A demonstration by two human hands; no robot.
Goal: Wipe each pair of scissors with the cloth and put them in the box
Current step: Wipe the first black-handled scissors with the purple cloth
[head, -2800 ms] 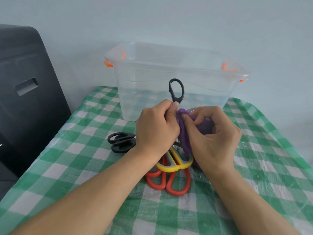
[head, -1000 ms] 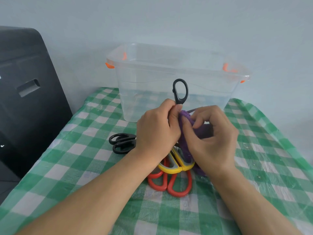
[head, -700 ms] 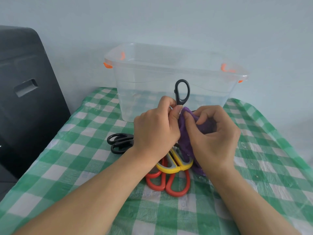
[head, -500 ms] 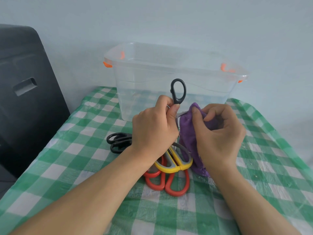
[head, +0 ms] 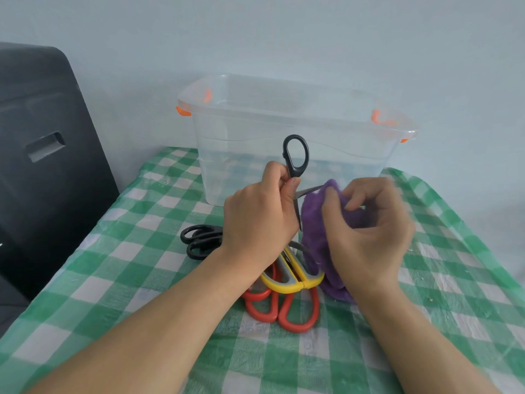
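My left hand [head: 260,220] grips a pair of black-handled scissors [head: 296,157], one handle loop sticking up and the blades spread open. One blade runs right into the purple cloth [head: 315,231], which my right hand [head: 369,231] pinches around it. On the tablecloth below lie a yellow-handled pair [head: 292,277], a red-handled pair [head: 284,311] and another black pair [head: 200,240]. The clear plastic box [head: 295,135] with orange latches stands behind, open at the top.
A green-and-white checked tablecloth [head: 127,265] covers the table. A dark chair back [head: 42,155] stands close at the left edge. A pale wall rises right behind the box.
My right hand with the cloth has slid rightward along the blade, baring more metal. The scissors' blades now show spread apart. My left hand stays about where it was.
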